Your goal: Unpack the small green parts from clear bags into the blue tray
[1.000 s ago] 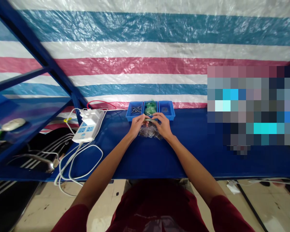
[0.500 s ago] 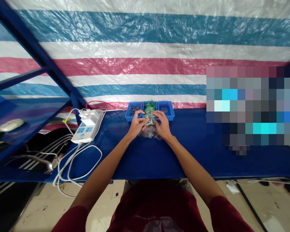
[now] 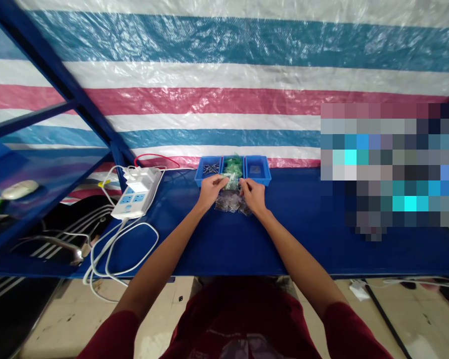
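Observation:
My left hand (image 3: 211, 192) has its thumb and fingers pinched at the left edge of a small clear plastic bag (image 3: 232, 183) with pale greenish contents. At the bag's right edge, my right hand (image 3: 254, 194) is closed in a similar pinch. Under and in front of it lie clear plastic bags (image 3: 230, 202) with dark contents that I cannot make out. Just beyond my hands stand three joined blue bins: the left bin (image 3: 201, 175) holds metal screws or nails, the middle one green plastic bags (image 3: 232, 163), and the right bin (image 3: 266, 174) a small flat clear item.
A white power strip (image 3: 130, 202) with plugged-in adapters and looped white cables (image 3: 157, 239) lies to the left on the blue table (image 3: 232, 249). A blue metal frame (image 3: 75, 109) rises at the left. Striped sheeting (image 3: 224, 99) hangs behind. The right side is pixelated.
My fingers, spread over the bag before, have drawn in to pinches at its two sides. Both hands sit slightly farther apart. The bins stay where they were.

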Action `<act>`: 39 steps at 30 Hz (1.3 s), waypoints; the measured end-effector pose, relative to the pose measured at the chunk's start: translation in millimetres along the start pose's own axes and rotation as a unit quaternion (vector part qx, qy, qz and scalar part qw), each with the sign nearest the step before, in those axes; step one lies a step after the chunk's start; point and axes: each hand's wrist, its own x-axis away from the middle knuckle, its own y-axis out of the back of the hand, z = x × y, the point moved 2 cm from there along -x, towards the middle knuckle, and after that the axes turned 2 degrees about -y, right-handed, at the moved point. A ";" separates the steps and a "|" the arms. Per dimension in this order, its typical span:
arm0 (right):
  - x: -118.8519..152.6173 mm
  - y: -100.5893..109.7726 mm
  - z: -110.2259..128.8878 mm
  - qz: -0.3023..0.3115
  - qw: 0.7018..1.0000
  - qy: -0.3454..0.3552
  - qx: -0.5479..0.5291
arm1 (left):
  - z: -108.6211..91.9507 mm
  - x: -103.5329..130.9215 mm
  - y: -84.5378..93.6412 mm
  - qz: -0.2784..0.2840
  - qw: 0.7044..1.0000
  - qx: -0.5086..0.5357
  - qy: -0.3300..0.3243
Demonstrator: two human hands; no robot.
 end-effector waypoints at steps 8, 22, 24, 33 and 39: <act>-2.8 4.4 -0.8 -0.025 1.000 -0.011 0.013 | 11.1 -63.6 -19.9 0.053 0.989 -0.121 -0.064; -3.3 3.9 3.1 -0.006 1.000 0.006 0.030 | 9.2 -78.0 -28.5 0.246 0.883 -0.362 -0.170; -4.2 4.5 1.9 -0.010 0.999 0.006 0.042 | 3.5 -76.1 -26.5 0.213 0.888 -0.367 -0.176; -12.3 10.9 -9.3 -0.021 0.989 -0.022 0.146 | -17.4 -25.6 9.3 0.054 0.953 -0.266 -0.134; -11.4 4.6 -10.5 0.082 0.963 -0.045 0.252 | 4.7 -5.9 25.3 0.146 0.947 -0.263 -0.110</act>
